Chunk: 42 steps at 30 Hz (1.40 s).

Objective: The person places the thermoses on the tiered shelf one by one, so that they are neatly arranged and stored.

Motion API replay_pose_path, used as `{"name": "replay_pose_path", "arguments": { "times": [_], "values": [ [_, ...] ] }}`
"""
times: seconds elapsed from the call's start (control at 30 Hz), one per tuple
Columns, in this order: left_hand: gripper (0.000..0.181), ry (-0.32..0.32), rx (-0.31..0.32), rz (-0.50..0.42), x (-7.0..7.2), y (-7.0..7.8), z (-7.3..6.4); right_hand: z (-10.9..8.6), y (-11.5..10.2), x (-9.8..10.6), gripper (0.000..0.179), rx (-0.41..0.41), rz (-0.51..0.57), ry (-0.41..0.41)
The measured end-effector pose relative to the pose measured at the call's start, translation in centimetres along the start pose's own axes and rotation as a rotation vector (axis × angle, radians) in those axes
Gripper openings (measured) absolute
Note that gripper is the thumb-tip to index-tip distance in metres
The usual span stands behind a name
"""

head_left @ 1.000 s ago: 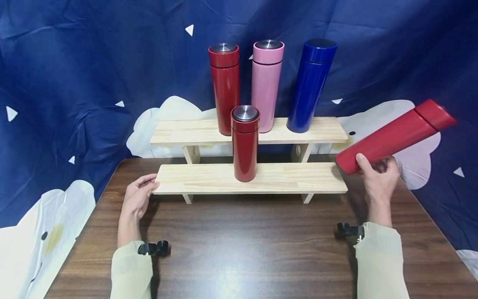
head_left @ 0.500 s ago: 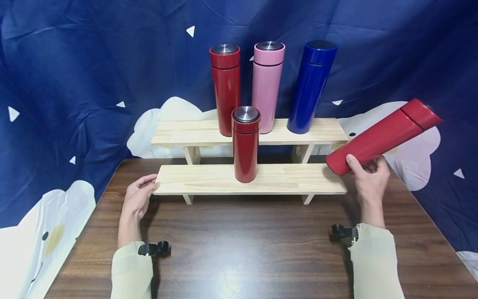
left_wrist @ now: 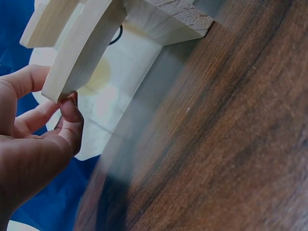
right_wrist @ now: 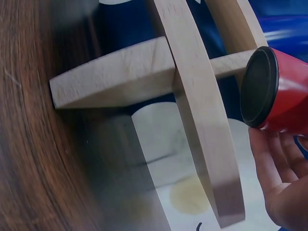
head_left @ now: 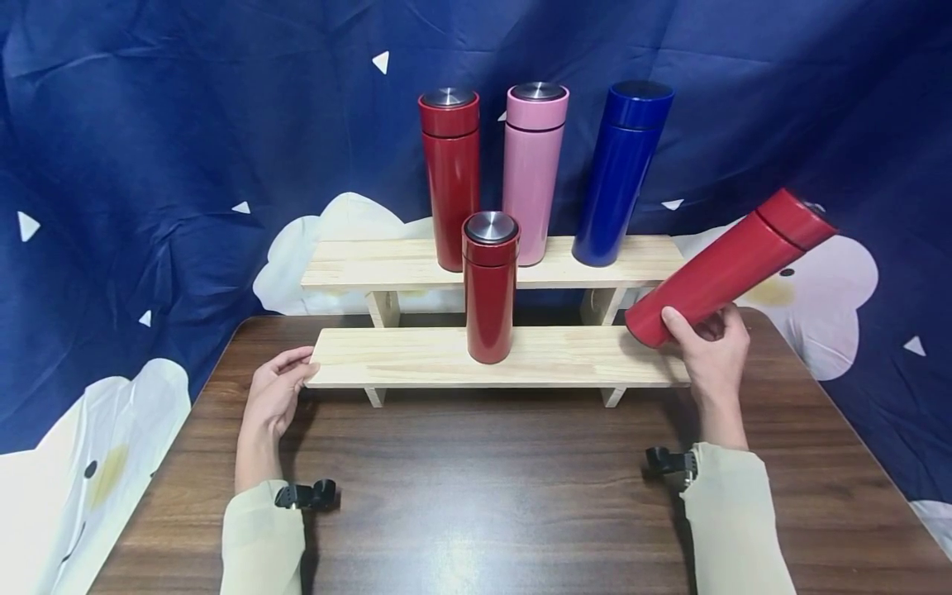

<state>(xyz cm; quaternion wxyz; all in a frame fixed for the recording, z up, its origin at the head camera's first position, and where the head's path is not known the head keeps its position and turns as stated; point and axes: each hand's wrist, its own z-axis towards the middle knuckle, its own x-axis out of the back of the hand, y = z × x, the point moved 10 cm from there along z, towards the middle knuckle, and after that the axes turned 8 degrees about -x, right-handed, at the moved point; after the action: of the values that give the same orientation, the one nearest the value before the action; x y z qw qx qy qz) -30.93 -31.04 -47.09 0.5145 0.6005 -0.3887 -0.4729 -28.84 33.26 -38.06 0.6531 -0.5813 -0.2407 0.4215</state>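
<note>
My right hand (head_left: 716, 351) grips a red thermos (head_left: 721, 268) near its base. The thermos tilts with its lid up to the right, and its dark base (right_wrist: 259, 87) shows above the lower board in the right wrist view. My left hand (head_left: 273, 392) pinches the left end of the lower board of a two-tier wooden shelf (head_left: 387, 355), thumb on one face and fingers on the other in the left wrist view. A darker red thermos (head_left: 488, 306) stands upright mid-board on that lower tier.
On the upper board (head_left: 357, 260) stand a red thermos (head_left: 451, 190), a pink thermos (head_left: 533, 182) and a blue thermos (head_left: 621, 178). The shelf sits on a brown wooden table (head_left: 476, 479), with a blue curtain (head_left: 223, 124) behind it.
My right hand has carried the tilted red thermos leftward, over the right end of the lower board, and its lid end has swung slightly more upright. The left hand has stayed put.
</note>
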Motion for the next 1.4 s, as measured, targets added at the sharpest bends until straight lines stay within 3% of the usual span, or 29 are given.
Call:
{"name": "replay_pose_path", "arguments": {
  "times": [0.53, 1.03, 1.4],
  "values": [
    [0.028, -0.02, -0.017, -0.003, -0.3, 0.1, 0.1, -1.2, -0.1, -3.5, 0.044, -0.003, -0.091, -0.099],
    [0.04, -0.012, 0.001, 0.006, -0.3, 0.2, -0.1, -2.5, -0.3, -6.3, 0.058, 0.038, -0.239, -0.203],
    [0.033, -0.019, -0.013, -0.01, -0.1, 0.2, -0.1, -3.2, 0.2, -7.7, 0.058, 0.047, -0.224, -0.265]
  ]
}}
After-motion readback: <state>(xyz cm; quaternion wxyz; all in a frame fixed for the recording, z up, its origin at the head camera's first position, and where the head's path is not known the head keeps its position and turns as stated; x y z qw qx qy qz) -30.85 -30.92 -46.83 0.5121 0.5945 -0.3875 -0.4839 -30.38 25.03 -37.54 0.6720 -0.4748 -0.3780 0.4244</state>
